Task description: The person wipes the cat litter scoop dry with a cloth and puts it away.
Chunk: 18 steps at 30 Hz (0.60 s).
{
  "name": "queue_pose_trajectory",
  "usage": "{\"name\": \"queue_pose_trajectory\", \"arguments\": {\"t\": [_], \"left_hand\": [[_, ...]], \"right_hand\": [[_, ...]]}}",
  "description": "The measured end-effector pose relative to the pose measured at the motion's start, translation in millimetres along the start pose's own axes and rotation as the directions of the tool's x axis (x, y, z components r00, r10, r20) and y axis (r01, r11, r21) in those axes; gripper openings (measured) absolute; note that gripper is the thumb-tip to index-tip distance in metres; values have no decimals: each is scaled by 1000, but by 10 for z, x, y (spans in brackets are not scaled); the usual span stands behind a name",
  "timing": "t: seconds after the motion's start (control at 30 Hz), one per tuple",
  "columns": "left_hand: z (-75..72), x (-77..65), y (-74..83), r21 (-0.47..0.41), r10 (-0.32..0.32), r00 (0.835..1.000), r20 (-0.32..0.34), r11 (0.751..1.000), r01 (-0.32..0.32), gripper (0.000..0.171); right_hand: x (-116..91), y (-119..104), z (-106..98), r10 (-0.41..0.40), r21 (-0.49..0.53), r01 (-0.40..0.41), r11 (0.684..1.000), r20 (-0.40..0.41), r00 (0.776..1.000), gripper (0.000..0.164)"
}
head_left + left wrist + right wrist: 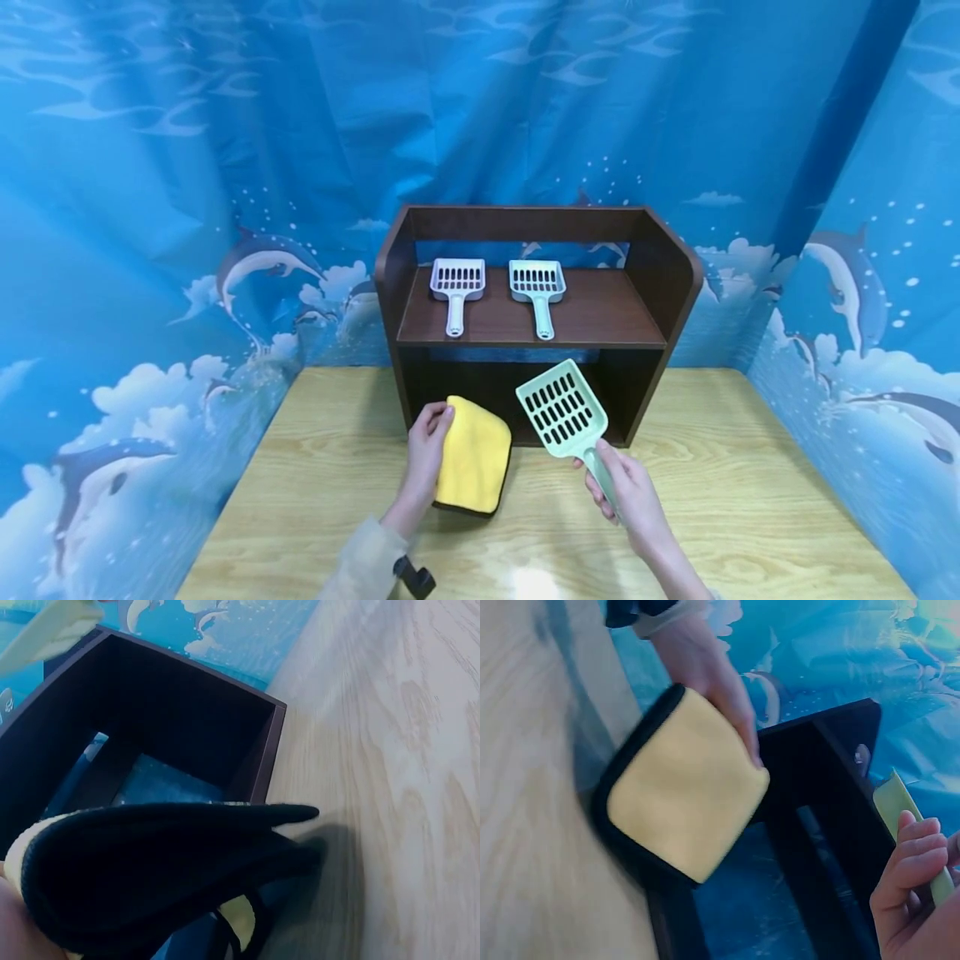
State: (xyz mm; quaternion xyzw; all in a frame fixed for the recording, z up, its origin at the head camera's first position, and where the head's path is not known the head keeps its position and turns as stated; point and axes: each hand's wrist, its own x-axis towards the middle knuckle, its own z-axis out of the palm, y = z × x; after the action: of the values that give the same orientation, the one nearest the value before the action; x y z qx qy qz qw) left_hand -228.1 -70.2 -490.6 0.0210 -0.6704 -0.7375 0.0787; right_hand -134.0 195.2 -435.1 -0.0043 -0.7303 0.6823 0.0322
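My left hand [427, 450] pinches a folded cloth [472, 457], yellow on one face with a dark edge, above the table in front of the shelf. In the left wrist view the dark side of the cloth [165, 877] faces the camera, showing its fold. My right hand [626, 492] grips the handle of a pale green slotted litter scoop [564, 410], its head tilted up to the left before the shelf's lower opening. The right wrist view shows my fingers curled round the scoop's handle [941, 886] and the yellow face of the cloth [690, 787].
A dark brown two-tier shelf [532, 344] stands at the back of the wooden table [720, 467]. On its upper board lie a lavender litter scoop [456, 308] and a pale aqua litter scoop [543, 312], handles forward. A blue dolphin-print curtain [300, 125] surrounds the table.
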Motion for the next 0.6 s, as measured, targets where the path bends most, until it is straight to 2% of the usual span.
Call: {"name": "queue_pose_trajectory", "arguments": {"t": [0.23,0.37,0.6], "left_hand": [[-149,-9,-48,4,-19,999,-43,1000,19,34],[-243,-13,-63,42,-24,998,-53,999,27,35],[-425,-26,-104,83,-54,997,-62,995,59,41]], "right_hand": [[85,-222,-92,-98,8,99,995,-22,995,53],[211,-384,-156,-157,6,158,987,-46,987,53],[511,-748,-266,-192,94,200,975,-85,978,37]]}}
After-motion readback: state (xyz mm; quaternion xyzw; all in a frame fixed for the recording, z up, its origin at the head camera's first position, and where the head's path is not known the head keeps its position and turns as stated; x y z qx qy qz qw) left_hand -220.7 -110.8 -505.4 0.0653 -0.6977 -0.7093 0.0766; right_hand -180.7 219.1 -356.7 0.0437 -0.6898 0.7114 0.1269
